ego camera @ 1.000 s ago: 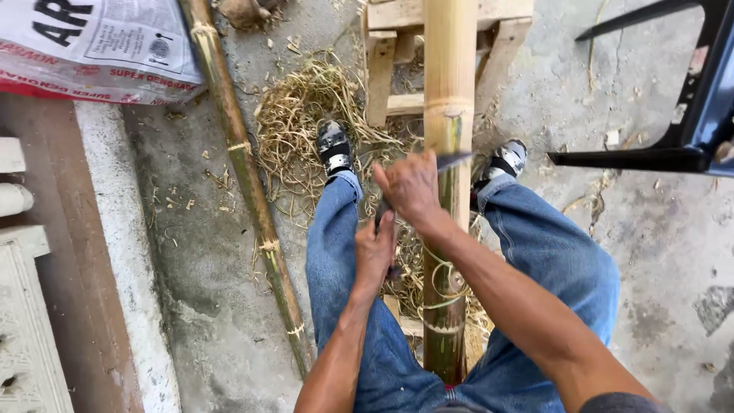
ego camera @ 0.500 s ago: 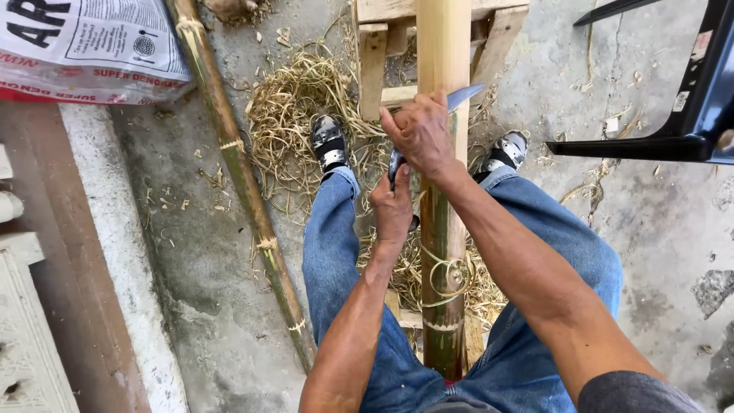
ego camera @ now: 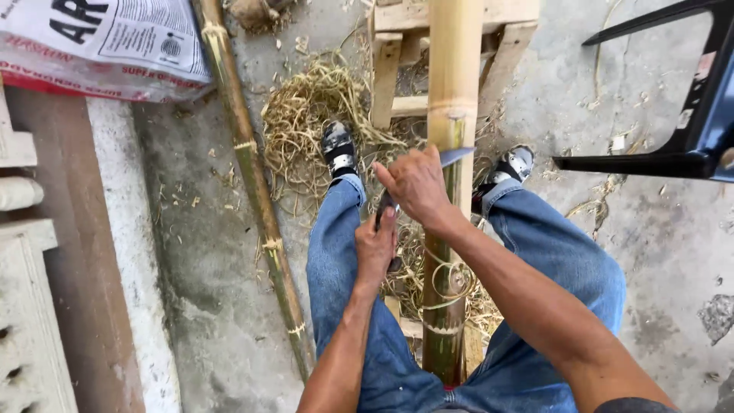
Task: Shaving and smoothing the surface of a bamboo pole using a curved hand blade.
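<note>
- One view only, from the person's head, facing steeply down along the arms to the lap and concrete floor (ego camera: 199, 252).
- It sits close: both hands fill the middle, with the feet just beyond them.

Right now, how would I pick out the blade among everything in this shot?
Find the thick pale bamboo pole running up the middle between the person's jean-clad legs. Where the right hand presses against it, a flat grey knife blade pokes out to the right across the pole. It is the only metal among straw-coloured shavings.
</note>
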